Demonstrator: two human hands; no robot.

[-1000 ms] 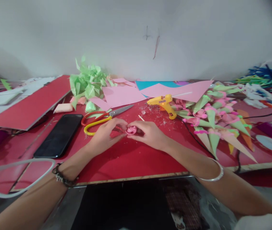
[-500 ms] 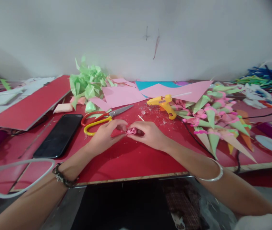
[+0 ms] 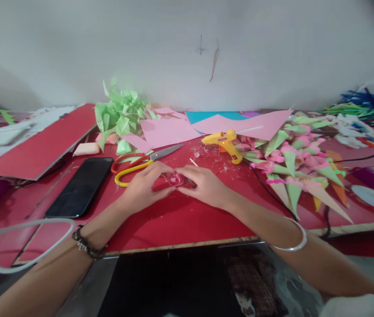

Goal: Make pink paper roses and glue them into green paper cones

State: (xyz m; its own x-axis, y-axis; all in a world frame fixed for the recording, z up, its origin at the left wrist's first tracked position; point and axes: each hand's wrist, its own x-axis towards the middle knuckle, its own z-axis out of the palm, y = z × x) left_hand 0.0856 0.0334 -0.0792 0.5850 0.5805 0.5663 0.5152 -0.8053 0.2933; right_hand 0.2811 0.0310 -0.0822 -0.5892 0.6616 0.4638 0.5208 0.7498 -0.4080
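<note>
Red table [image 3: 190,220] adjoins pale wall [image 3: 273,53]. Left hand [image 3: 142,187] and right hand [image 3: 207,186] pinch a pink coiled rosette [image 3: 176,179] between thumbs and fingers; scissors [image 3: 162,153] lie beside the left hand.

The left forearm [image 3: 51,275] extends from the lower left and the right forearm [image 3: 261,222] from the lower right, both angled inward. The left wrist [image 3: 117,215] and right wrist [image 3: 231,199] align approximately with their forearms. The left hand [image 3: 144,187] and right hand [image 3: 205,186] face each other in a pinch posture: index fingers [image 3: 162,168] arched above, thumbs [image 3: 162,193] extended below, opposing tips touching or nearly touching.
</note>
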